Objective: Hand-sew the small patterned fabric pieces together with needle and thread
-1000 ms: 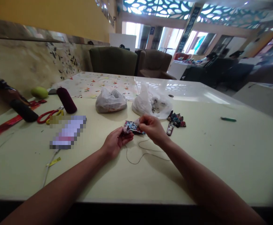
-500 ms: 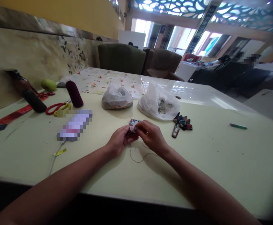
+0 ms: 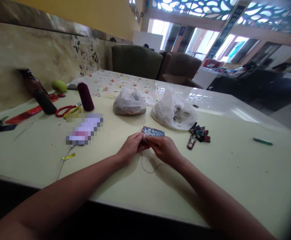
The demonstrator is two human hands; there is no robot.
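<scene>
Head cam: L hand (image 3: pixel 132 146) & R hand (image 3: pixel 164 148), pinched closed, grip sm. pale crumpled scrap (image 3: pixel 145 136).

On the left, the room is bounded by a yellow wall (image 3: pixel 90 15), faced below with mottled, marble-like panelling (image 3: pixel 30 50) on which a dark leaf motif (image 3: pixel 93 60) is displayed; the two are divided by a shiny greyish band (image 3: pixel 48 25). The far left of the pale bench (image 3: pixel 222 186) is covered by a flower-printed sheet (image 3: pixel 110 76), and light is reflected in the glossy white surface (image 3: pixel 210 96) beside it. Beyond, a green armchair (image 3: pixel 137 61) and a brown armchair (image 3: pixel 182 66) are set side by side. Daylight is admitted through bright windows (image 3: pixel 158 29) and through a pierced teal screen (image 3: pixel 205 10) overhead, met by a dark lettered strip (image 3: pixel 226 31) seen at a slant. Dark seats (image 3: pixel 250 83) are blurred at the far right.
</scene>
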